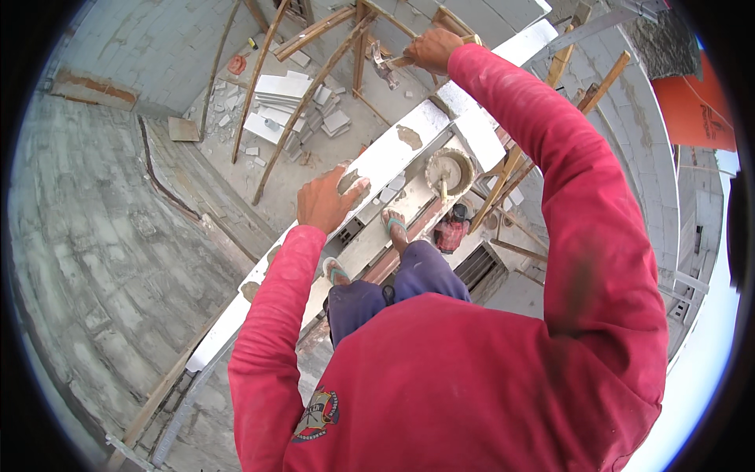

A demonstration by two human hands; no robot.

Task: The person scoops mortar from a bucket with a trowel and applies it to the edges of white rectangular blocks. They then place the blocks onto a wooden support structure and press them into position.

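My right hand is closed round the wooden handle of a hammer, its metal head held out to the left above the wall's far side. My left hand lies with fingers apart on the top of a white block wall, beside a grey mortar patch. Several such patches dot the wall's top. Close to my feet, on the near side of the wall, stands a round mortar-crusted bucket with a wooden handle sticking out of it.
My sandalled feet stand on a narrow plank high above the floor. Another person in red is below. Wooden poles lean beyond the wall, near stacked white blocks and rubble. An orange tank-like object is at far right.
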